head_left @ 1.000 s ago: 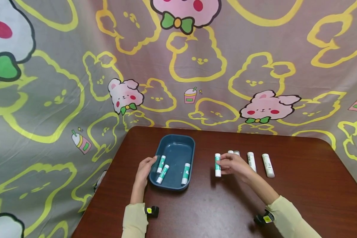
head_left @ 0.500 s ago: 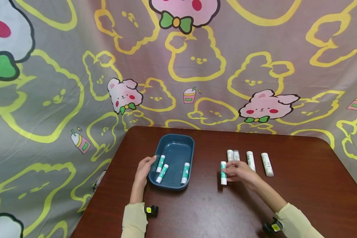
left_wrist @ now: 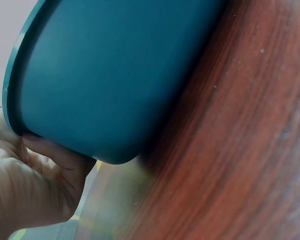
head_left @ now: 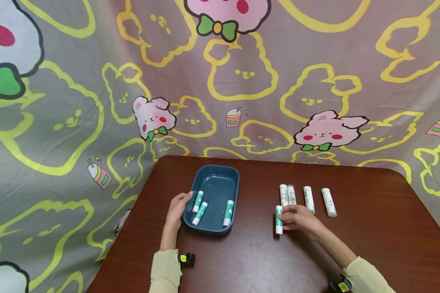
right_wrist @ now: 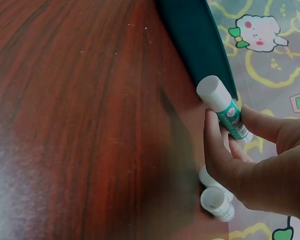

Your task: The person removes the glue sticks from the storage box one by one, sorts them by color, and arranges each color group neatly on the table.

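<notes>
My right hand (head_left: 301, 219) pinches a glue stick (head_left: 279, 219) with white ends and a green label, roughly upright over the table in the head view. In the right wrist view, thumb and fingertips meet around this glue stick (right_wrist: 230, 116). My left hand (head_left: 177, 210) grips the left rim of a blue tray (head_left: 220, 185); the left wrist view shows fingers against the outer wall of the tray (left_wrist: 100, 80). Inside lie three green-labelled glue sticks, two at the left (head_left: 200, 214) and one at the right (head_left: 229, 213).
Behind my right hand lie two white glue sticks side by side (head_left: 287, 194). Further right are another white stick (head_left: 309, 199) and a white stick near the right (head_left: 328, 202). A patterned curtain (head_left: 253, 81) stands behind the brown table (head_left: 242, 260).
My right hand has moved right and toward the near side with the glue stick, uncovering more of the white sticks behind it. The left hand and tray stay in place.
</notes>
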Motion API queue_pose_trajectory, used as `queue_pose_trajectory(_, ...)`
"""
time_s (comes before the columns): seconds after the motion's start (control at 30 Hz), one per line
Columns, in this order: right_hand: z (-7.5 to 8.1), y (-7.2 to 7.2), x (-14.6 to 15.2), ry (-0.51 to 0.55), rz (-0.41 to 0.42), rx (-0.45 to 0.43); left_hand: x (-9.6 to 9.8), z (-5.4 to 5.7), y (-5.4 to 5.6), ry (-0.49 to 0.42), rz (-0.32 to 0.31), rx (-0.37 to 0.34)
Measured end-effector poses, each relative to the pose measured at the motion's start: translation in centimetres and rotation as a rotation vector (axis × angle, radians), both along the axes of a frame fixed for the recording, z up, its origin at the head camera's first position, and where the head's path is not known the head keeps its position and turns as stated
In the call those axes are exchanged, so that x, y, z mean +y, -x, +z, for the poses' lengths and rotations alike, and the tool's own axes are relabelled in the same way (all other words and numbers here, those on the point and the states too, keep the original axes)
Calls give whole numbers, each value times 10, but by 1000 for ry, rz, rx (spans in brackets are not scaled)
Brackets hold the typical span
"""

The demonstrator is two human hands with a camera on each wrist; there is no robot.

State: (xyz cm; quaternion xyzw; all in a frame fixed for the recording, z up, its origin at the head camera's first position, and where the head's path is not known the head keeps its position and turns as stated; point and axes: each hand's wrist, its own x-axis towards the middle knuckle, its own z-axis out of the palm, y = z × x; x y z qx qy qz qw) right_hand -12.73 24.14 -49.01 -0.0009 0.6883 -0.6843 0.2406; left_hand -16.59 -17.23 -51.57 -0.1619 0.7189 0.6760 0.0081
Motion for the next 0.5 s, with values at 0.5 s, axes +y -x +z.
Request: queue_pose_trajectory(0.5, -16, -6, 3, -77, -7, 58, 1, 0, -1, 13, 4, -4)
